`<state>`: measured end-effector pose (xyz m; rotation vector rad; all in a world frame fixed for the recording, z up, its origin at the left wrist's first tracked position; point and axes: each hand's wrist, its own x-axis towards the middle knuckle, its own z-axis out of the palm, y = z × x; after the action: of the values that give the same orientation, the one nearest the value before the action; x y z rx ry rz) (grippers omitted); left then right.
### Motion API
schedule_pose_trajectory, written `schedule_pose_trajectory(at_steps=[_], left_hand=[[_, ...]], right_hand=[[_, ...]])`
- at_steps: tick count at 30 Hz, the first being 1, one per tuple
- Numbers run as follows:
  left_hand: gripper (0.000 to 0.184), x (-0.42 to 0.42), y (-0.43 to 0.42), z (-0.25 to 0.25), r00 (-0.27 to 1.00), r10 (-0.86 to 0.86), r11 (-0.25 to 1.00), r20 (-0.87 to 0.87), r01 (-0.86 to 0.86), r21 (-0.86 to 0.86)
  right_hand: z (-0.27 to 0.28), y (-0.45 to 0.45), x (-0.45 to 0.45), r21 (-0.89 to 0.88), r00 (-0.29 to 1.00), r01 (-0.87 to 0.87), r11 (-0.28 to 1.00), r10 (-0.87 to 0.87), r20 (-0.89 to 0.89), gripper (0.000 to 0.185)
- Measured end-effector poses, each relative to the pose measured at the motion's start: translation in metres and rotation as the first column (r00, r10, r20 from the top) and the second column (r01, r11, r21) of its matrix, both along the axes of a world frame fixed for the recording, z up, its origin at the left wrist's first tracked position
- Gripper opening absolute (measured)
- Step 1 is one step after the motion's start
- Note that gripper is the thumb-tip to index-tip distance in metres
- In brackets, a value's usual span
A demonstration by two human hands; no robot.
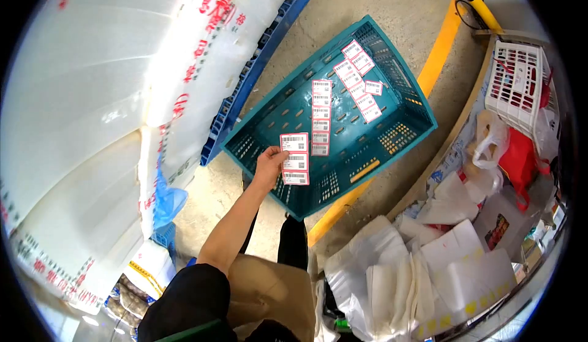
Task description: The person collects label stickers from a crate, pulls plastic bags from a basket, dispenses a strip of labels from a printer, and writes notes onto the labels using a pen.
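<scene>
Label strip [296, 161] sits just right of our left hand [269, 166]; thumb and fingers pinch its left edge. We've got it over the near end of the crate [358, 139]. Other labels [321, 118] lie inside, ahead-right of the hand.

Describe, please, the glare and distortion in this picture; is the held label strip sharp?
Head view: glare washes out part of the white wrapped stack; head view: wide-lens distortion, black corners and a bowed table edge at right; head view: label strip in the left hand fairly sharp, its fine print too small to read.
</scene>
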<state>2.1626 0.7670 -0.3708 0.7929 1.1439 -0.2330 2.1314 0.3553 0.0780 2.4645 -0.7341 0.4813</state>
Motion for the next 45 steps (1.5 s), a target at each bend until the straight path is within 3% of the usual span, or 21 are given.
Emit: schedule_pose_trajectory(at_steps=[1, 2, 3, 4, 7, 9, 10, 11, 12, 14, 16, 17, 18, 19, 21, 22, 24, 26, 30, 34, 45], left_hand=[[0.014, 0.003, -0.004, 0.027, 0.999, -0.045, 0.999, -0.006, 0.045, -0.016], [0.013, 0.008, -0.005, 0.052, 0.996, -0.091, 0.995, -0.004, 0.091, -0.028], [0.014, 0.005, -0.012, 0.079, 0.993, -0.119, 0.992, -0.001, 0.119, -0.045], [0.014, 0.013, -0.015, 0.102, 0.988, -0.149, 0.987, 0.029, 0.151, -0.052], [0.017, 0.026, -0.027, 0.178, 0.961, -0.213, 0.968, 0.175, 0.232, -0.092], [0.018, 0.033, -0.032, 0.234, 0.919, -0.272, 0.942, 0.286, 0.315, -0.116], [0.018, 0.040, -0.034, 0.259, 0.895, -0.297, 0.930, 0.334, 0.351, -0.112], [0.017, 0.040, -0.038, 0.283, 0.872, -0.323, 0.915, 0.369, 0.387, -0.114], [0.017, 0.033, -0.044, 0.311, 0.847, -0.352, 0.895, 0.398, 0.429, -0.122], [0.016, 0.029, -0.053, 0.360, 0.796, -0.421, 0.857, 0.436, 0.506, -0.098], [0.015, 0.022, -0.062, 0.401, 0.726, -0.482, 0.804, 0.491, 0.589, -0.082], [0.014, 0.019, -0.067, 0.418, 0.667, -0.547, 0.762, 0.506, 0.647, -0.028], [0.014, 0.014, -0.070, 0.438, 0.616, -0.581, 0.722, 0.533, 0.692, -0.013], [0.014, 0.008, -0.073, 0.460, 0.558, -0.615, 0.673, 0.557, 0.739, 0.002], [0.013, -0.004, -0.086, 0.504, 0.478, -0.639, 0.615, 0.603, 0.788, 0.028], [0.014, -0.015, -0.092, 0.527, 0.429, -0.655, 0.572, 0.622, 0.820, 0.036], [0.014, -0.036, -0.100, 0.564, 0.338, -0.678, 0.482, 0.652, 0.875, 0.047], [0.015, -0.060, -0.108, 0.588, 0.245, -0.684, 0.387, 0.687, 0.920, 0.058], [0.017, -0.108, -0.129, 0.616, 0.102, -0.681, 0.231, 0.725, 0.970, 0.080], [0.016, -0.154, -0.155, 0.632, -0.041, -0.688, 0.086, 0.724, 0.987, 0.138], [0.018, -0.312, -0.274, 0.650, -0.344, -0.627, -0.186, 0.699, 0.937, 0.295]], right_hand=[[0.008, 0.006, 0.003, 0.016, 0.996, -0.084, 0.996, 0.084, -0.010, 0.044], [0.018, -0.009, -0.010, 0.099, 0.977, 0.210, 0.973, -0.205, -0.057, 0.041], [0.021, 0.028, 0.013, 0.104, 0.933, 0.359, 0.927, -0.357, -0.038, 0.043], [0.025, 0.063, 0.038, 0.106, 0.975, 0.222, 0.969, -0.221, -0.017, 0.039], [0.015, -0.076, -0.050, -0.102, 0.997, 0.021, 0.995, -0.029, -0.074, 0.057], [0.026, -0.028, -0.021, -0.156, 0.999, 0.013, 0.988, -0.022, -0.050, 0.055], [0.015, -0.066, -0.044, -0.233, 0.998, 0.024, 0.972, -0.036, -0.045, 0.060], [0.010, -0.062, -0.044, -0.271, 0.969, 0.205, 0.940, -0.234, -0.075, 0.065], [0.019, -0.050, -0.037, -0.275, 0.958, 0.212, 0.938, -0.255, -0.130, 0.065], [0.028, -0.040, -0.033, -0.173, 0.941, 0.277, 0.945, -0.304, -0.150, 0.062], [0.047, -0.027, -0.039, 0.106, 0.967, 0.226, 0.968, -0.209, -0.148, 0.056], [0.043, -0.035, -0.055, 0.215, 0.998, -0.006, 0.976, 0.018, -0.053, 0.059], [0.071, 0.003, -0.051, 0.388, 0.999, -0.042, 0.921, 0.034, 0.028, 0.056], [0.087, 0.027, -0.060, 0.411, 0.960, -0.265, 0.872, 0.201, 0.194, 0.048], [0.115, 0.085, -0.085, 0.657, 0.878, -0.457, 0.600, 0.186, 0.442, 0.049], [0.129, 0.114, -0.107, 0.895, 0.932, -0.341, 0.289, -0.019, 0.361, 0.055], [0.149, 0.161, -0.143, 0.910, 0.922, -0.374, -0.181, -0.179, 0.344, 0.057], [0.153, 0.189, -0.178, 0.760, 0.869, -0.490, -0.427, -0.312, 0.385, 0.043], [0.159, 0.210, -0.243, 0.772, 0.763, -0.567, -0.288, -0.536, 0.361, 0.024], [0.177, 0.216, -0.296, 0.712, 0.608, -0.677, -0.188, -0.688, 0.397, 0.020], [0.176, 0.156, -0.465, 0.630, 0.421, -0.773, -0.067, -0.798, 0.432, 0.024]])
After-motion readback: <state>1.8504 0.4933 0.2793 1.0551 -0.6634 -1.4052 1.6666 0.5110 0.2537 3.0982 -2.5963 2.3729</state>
